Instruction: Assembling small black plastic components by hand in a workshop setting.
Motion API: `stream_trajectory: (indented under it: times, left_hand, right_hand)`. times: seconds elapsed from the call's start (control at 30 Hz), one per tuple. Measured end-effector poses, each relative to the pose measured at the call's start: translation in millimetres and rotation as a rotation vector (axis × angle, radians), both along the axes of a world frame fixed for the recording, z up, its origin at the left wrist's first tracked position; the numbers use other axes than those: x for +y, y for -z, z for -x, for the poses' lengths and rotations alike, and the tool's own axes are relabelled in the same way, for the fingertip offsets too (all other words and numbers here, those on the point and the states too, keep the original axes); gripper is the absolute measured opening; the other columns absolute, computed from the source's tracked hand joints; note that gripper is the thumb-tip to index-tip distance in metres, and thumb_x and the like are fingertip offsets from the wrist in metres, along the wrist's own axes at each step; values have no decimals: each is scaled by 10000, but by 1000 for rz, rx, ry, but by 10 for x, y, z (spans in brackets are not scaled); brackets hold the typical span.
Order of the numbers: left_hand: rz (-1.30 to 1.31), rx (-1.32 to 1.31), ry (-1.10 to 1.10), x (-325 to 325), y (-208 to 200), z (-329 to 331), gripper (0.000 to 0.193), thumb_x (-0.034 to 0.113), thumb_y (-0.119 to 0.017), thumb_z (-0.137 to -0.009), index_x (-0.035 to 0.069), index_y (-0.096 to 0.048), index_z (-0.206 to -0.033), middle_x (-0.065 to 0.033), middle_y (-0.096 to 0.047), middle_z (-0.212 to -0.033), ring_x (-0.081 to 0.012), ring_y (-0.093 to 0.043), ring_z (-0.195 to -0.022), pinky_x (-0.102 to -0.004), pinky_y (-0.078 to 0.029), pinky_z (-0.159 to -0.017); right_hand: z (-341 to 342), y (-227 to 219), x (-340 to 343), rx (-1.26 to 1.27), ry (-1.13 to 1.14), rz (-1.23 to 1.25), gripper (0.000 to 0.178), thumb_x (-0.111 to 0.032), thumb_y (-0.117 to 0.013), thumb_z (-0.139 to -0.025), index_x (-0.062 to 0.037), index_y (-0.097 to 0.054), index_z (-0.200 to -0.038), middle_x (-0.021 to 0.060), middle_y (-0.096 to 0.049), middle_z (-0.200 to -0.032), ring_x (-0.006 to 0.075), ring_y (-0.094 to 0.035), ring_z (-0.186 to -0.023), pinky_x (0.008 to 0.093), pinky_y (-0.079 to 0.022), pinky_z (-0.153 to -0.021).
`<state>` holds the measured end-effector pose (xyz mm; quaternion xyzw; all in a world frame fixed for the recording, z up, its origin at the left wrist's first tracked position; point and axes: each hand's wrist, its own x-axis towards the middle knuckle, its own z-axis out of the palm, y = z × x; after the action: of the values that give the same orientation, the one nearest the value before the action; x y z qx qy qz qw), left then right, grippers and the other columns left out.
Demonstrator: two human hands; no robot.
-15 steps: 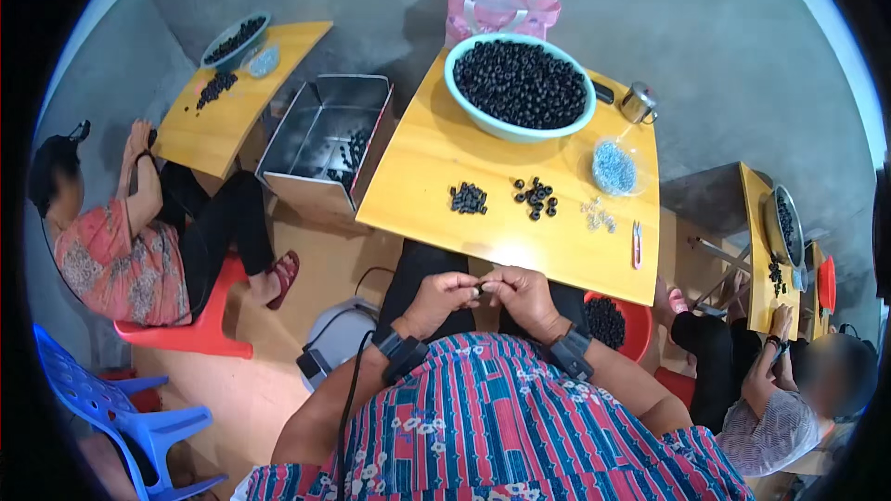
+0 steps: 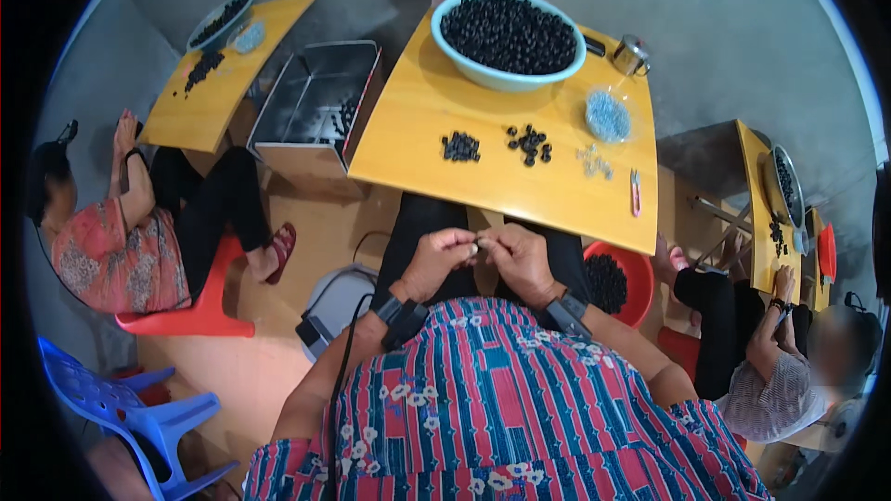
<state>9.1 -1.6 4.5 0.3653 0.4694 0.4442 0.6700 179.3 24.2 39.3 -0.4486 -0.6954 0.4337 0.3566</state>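
Above my lap, just off the table's near edge, my left hand (image 2: pixel 434 262) and my right hand (image 2: pixel 520 260) meet at the fingertips. Both are closed in a pinch on a small dark piece (image 2: pixel 479 243), mostly hidden by the fingers. On the yellow table (image 2: pixel 418 181) in front of them lie a pile of small black cylinders (image 2: pixel 461 147) and a looser group of round black pieces (image 2: pixel 529 145). Right of these are scattered small clear pieces (image 2: pixel 595 163), then thread snips (image 2: pixel 636 193) with reddish handles.
A light-blue basin (image 2: pixel 509 82) full of black pieces, a clear bowl (image 2: pixel 608 115) and a metal cup (image 2: pixel 631 56) stand farther back. Below right is a red basin (image 2: pixel 639 292). A box (image 2: pixel 311 156) stands left. Seated people (image 2: pixel 125 255) work at both sides.
The view has tilted, so the table and hands appear higher in the picture. My hands keep their fingertips together on the small piece, with slightly shifted fingers.
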Motion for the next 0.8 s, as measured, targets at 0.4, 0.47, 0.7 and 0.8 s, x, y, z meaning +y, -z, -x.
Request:
stream_trajectory:
  times: [0.4,0.47,0.7,0.8]
  left_hand:
    - [14,-4,22,-30,53,-7,250,105,-619,-848,-38,-600,-1053,-85,-642,-966,-131,-614,-863,-246,-491,-792]
    - [44,-177,26,-21,99,-25,211,52,-595,-871,-39,-580,-1061,-102,-637,-994,-166,-637,-888,-263,-513,-822]
    - [33,-220,18,22,72,16,182,34,-573,-885,-47,-577,-1049,-120,-638,-968,-193,-648,-901,-288,-528,-835]
    - [49,-222,3,13,17,15,184,40,-573,-889,-42,-578,-1053,-118,-641,-963,-185,-647,-900,-277,-526,-824]
  right_hand:
    - [-35,224,-39,132,59,185,132,-87,-593,-877,12,-677,-904,67,-657,-770,106,-609,-667,234,-490,-624]
    - [-36,212,-46,231,60,268,142,-88,-592,-883,22,-676,-915,42,-658,-773,82,-593,-655,226,-482,-611]
    - [29,155,9,340,38,300,117,-12,-588,-877,32,-667,-950,51,-650,-771,91,-595,-662,212,-494,-626]
    - [41,140,32,372,28,337,118,-8,-580,-881,35,-667,-948,50,-651,-772,91,-594,-665,213,-496,-632]
